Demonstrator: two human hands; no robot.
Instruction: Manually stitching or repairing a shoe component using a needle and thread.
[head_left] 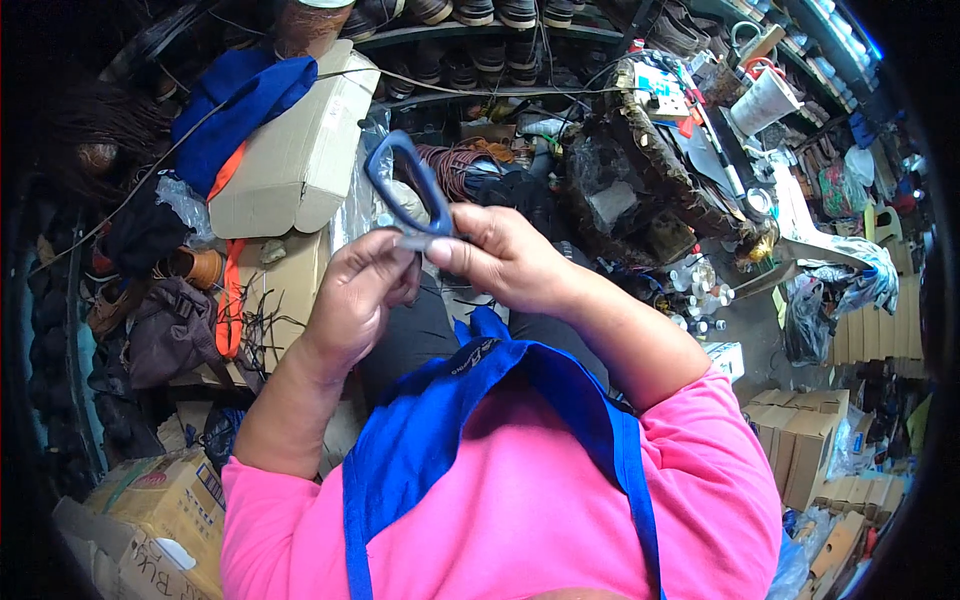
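Above my lap, both hands meet at the lower end of a dark blue, elongated loop (378,163) with an open middle; its exact kind is unclear. My right hand (505,255) is closed around that end, thumb pressed down. Close beside it, my left hand (365,285) pinches at the same spot with fingers curled. A small greyish piece (411,242) shows between the two thumbs; I cannot tell whether it belongs to the loop. The far end of the loop points up and away from me. Fingers partly hide the gripped end.
Cardboard (275,165) with a blue cloth (245,95) lies to the left. At the right stands a worn, cluttered workstand (640,140), with small bottles (700,290) below it. Shoes (470,12) line a shelf at the back. Cardboard boxes (170,500) sit near left.
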